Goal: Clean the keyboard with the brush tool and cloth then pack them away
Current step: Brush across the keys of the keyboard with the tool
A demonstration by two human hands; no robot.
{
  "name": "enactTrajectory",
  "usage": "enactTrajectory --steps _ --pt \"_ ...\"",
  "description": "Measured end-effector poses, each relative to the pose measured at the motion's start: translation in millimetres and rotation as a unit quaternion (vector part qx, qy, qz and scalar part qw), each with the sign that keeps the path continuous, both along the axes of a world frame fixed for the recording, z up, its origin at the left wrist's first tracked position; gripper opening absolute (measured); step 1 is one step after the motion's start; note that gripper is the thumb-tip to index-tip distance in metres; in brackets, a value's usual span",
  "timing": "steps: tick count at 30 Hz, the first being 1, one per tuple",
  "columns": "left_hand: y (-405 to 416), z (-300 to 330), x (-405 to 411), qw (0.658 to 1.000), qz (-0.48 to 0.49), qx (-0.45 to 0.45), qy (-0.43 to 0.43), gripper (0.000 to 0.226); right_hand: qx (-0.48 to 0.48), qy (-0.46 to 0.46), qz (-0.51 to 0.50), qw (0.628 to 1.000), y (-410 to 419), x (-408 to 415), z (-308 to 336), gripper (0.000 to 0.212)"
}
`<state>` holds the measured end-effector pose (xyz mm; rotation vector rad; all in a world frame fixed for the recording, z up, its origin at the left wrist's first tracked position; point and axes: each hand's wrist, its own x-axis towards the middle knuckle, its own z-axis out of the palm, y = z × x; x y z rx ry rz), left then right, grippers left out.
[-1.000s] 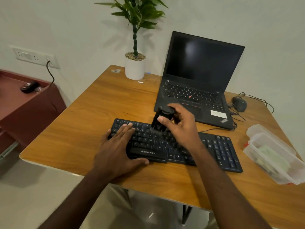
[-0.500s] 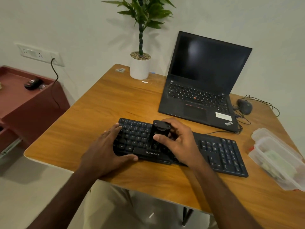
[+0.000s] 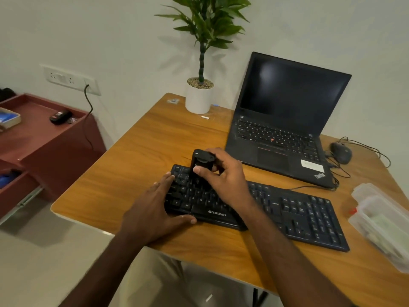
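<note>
A black keyboard [image 3: 298, 214] lies across the wooden table [image 3: 137, 165] in front of me. My right hand [image 3: 223, 176] grips a black brush tool [image 3: 200, 165] upright, its lower end down on the keys near the keyboard's upper left. My left hand [image 3: 152, 209] lies flat on the keyboard's left end, fingers spread over the edge, thumb along the front. A clear plastic box [image 3: 380, 224] with a pale cloth inside sits at the table's right edge.
An open black laptop [image 3: 287, 111] stands behind the keyboard, a wired mouse [image 3: 340, 152] to its right. A potted plant [image 3: 199, 96] is at the table's back. A red cabinet [image 3: 42, 142] stands to the left, below a wall socket.
My right hand has carried the brush tool toward the keyboard's upper left corner. The left hand stays pressed on the left end. My head has turned left.
</note>
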<state>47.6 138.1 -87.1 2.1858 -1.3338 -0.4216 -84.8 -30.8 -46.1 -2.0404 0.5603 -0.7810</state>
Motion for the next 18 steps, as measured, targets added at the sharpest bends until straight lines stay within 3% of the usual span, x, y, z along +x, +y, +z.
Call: enactTrajectory --steps 4,7,11,15,18 --pt "-1 -1 2 0.996 0.003 -0.009 -0.084 0.135 0.055 -0.028 0.050 0.997 8 4 1 0.024" --pt "1 -2 4 0.994 0.017 -0.002 -0.112 0.134 0.037 -0.047 0.029 0.998 -1 18 14 0.027" --pt "6 5 7 0.998 0.032 -0.027 -0.056 0.130 -0.044 -0.016 0.009 0.999 -13 52 19 0.037" --pt "11 15 7 0.998 0.049 -0.033 0.030 0.146 -0.074 0.034 0.034 0.996 -7 67 13 0.036" --pt "11 14 7 0.996 0.068 -0.002 0.052 0.131 -0.080 0.041 0.054 0.994 4 62 8 0.036"
